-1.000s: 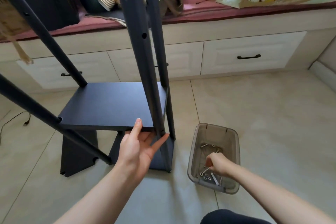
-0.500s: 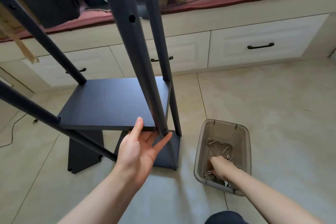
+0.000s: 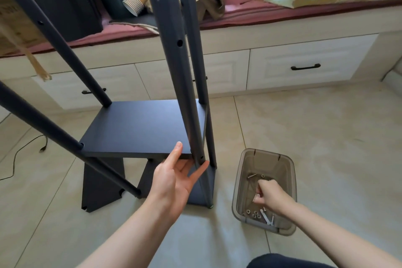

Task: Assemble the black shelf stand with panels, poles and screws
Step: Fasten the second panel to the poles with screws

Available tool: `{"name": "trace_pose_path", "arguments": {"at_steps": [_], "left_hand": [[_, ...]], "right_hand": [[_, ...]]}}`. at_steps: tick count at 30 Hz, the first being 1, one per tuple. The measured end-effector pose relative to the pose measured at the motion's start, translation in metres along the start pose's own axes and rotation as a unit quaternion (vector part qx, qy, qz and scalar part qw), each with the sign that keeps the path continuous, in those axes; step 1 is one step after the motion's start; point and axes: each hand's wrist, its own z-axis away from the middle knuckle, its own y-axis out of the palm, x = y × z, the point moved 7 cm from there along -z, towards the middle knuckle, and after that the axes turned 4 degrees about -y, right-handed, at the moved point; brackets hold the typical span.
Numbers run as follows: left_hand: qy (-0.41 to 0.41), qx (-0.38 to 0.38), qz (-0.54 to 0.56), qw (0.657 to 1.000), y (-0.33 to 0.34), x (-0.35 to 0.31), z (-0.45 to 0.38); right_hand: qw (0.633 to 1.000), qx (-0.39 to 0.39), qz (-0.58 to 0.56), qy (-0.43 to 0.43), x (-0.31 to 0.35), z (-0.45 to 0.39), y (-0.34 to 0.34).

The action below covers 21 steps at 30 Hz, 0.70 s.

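The black shelf stand stands on the floor with several upright poles; the nearest pole [image 3: 174, 54] rises toward the camera. A black panel [image 3: 141, 128] sits level between the poles, above a lower panel [image 3: 102, 185]. My left hand [image 3: 176, 174] is under the panel's near right corner, fingers straight against its underside and thumb beside the near pole. My right hand [image 3: 269, 197] is inside the grey plastic bin [image 3: 282, 163], fingers curled and pinching a small screw. Loose screws and nuts [image 3: 258, 215] lie on the bin's bottom.
A low white cabinet with drawers [image 3: 304, 61] runs along the back, topped by a red cushion with paper cups [image 3: 132, 4], a pink container and bags. A black cable [image 3: 26, 148] lies on the tiled floor at the left.
My right hand has closed its fingers on a screw in the bin and lifted a little. The left hand stays under the panel's corner. The camera has tilted back up.
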Motion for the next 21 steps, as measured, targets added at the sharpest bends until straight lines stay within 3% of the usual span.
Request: {"name": "trace_pose_path", "arguments": {"at_steps": [5,7,10,12,15,21], "left_hand": [[-0.002,0.007,-0.004,1.000,-0.001,0.000,-0.001],[-0.003,0.006,-0.006,1.000,-0.001,0.000,0.000],[-0.007,-0.003,-0.003,1.000,0.000,-0.001,0.002],[-0.011,-0.010,-0.004,1.000,-0.001,-0.001,0.001],[-0.016,-0.010,0.003,1.000,-0.004,0.000,0.001],[-0.017,-0.008,-0.004,1.000,-0.006,-0.001,0.000]], "right_hand": [[0.977,-0.184,-0.096,-0.050,0.067,0.056,-0.088],[0.958,-0.213,-0.179,-0.073,0.100,0.078,-0.120],[0.915,-0.178,-0.335,-0.139,0.154,0.107,-0.150],[0.899,-0.155,-0.363,-0.189,0.187,0.122,-0.162],[0.905,-0.135,-0.337,-0.221,0.215,0.131,-0.159],[0.935,-0.124,-0.277,-0.187,0.197,0.125,-0.128]]}}
